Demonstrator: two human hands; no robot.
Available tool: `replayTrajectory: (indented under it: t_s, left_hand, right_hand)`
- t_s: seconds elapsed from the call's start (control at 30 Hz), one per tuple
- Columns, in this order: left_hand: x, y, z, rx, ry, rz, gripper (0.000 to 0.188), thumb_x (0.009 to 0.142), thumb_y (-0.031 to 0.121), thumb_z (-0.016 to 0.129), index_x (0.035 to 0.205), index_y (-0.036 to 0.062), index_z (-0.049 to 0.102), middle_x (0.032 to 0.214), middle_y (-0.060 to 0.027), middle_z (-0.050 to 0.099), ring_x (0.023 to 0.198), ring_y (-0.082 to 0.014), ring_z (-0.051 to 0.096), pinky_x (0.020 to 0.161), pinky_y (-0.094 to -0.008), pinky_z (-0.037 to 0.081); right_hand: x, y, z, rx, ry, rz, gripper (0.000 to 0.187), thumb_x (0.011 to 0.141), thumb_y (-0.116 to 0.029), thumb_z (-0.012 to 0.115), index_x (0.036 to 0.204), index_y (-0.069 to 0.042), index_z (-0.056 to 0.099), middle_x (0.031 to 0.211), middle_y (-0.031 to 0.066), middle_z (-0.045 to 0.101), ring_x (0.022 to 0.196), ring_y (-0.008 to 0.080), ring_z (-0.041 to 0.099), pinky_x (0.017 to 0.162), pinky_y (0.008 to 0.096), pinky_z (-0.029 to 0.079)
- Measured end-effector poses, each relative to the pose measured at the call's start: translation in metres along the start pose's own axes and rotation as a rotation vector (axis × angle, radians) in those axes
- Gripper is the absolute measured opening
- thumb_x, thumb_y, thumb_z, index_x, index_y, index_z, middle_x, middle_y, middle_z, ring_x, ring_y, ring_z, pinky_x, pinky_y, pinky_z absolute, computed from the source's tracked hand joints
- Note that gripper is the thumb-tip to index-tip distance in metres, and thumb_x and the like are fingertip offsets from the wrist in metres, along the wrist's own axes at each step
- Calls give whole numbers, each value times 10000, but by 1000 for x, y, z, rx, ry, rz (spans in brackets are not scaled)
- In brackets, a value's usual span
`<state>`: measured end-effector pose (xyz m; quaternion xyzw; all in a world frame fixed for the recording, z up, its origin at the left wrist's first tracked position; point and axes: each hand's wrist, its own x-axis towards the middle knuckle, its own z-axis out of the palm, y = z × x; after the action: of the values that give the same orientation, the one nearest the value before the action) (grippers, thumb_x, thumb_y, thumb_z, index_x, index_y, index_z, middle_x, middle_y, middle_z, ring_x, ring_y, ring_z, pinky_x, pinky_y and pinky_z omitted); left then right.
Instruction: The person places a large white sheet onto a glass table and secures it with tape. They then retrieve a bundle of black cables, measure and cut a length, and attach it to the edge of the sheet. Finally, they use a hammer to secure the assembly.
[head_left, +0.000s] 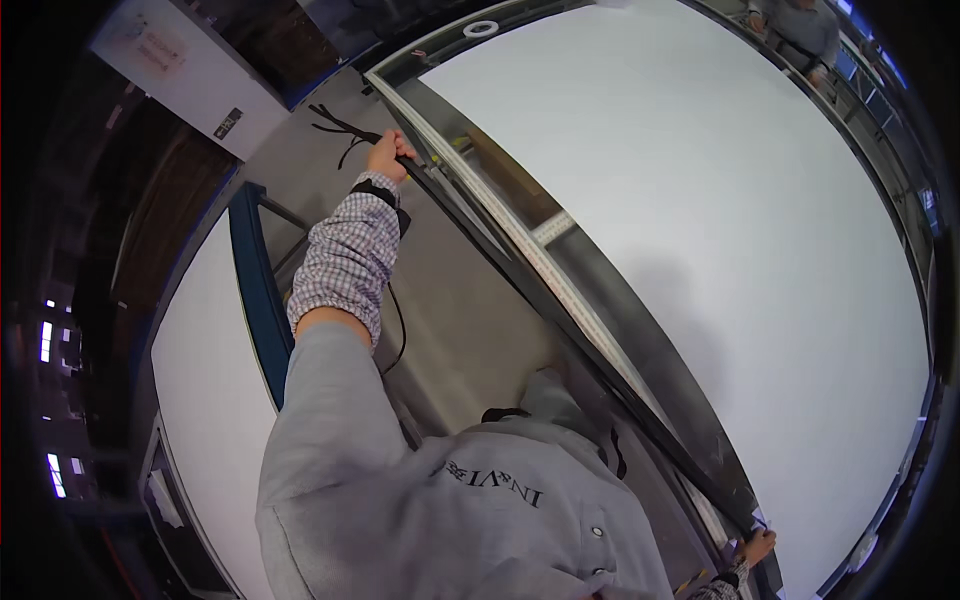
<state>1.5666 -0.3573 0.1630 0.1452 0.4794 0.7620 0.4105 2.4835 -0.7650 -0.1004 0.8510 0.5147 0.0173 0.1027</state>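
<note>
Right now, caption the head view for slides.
Left hand grips long black strips running toward the right hand beside a white-topped table.

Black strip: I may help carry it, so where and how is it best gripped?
Probably near both visible ends, by the left hand and right hand, coming from the side away from the white panel, where the floor shows. The strip is long and thin, so one grip might let it sag; its splayed tails look less secure.
</note>
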Motion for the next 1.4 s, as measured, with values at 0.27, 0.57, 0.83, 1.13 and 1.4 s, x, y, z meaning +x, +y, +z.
replayTrajectory:
  t_s: [0.27,0.57,0.83,1.13,1.4]
  left_hand:
    - [47,-43,-21,30,63,-92,160,917,176,408,831,44,435,559,25,275,459,-103,257,473,-287,307]
    - [124,-63,-47,171,261,-112,192,915,199,425,856,19,453,560,-4,309,435,-122,267,441,-302,283]
    - [164,-63,-39,203,115,-69,182,908,213,469,849,41,467,566,9,354,434,-127,309,467,-300,330]
    - [209,-7,-39,312,65,210,121,838,60,504,896,74,398,581,-74,469,423,-181,448,387,-337,386]
    - [241,-55,-53,757,314,535,241,869,126,487,1030,-44,434,590,-114,572,519,-202,557,522,-335,462]
  right_hand:
    - [-67,-26,-19,34,-203,522,458,681,-120,619,1116,-77,480,1144,180,413,1094,347,404,880,409,369]
    - [-114,-70,-44,-168,-352,533,583,735,-293,557,1227,-60,345,1263,179,313,1190,342,297,965,412,268]
    - [-123,-84,-49,-322,-498,536,729,783,-446,503,1325,-45,226,1369,178,225,1276,338,201,1041,415,179]
    - [-119,-107,-53,-485,-508,428,639,829,-444,499,1269,7,391,1294,179,400,1258,320,294,1047,424,194]
    - [-150,-55,-31,-578,-269,386,567,836,-383,507,1234,12,427,1262,184,425,1229,333,323,1037,415,212]
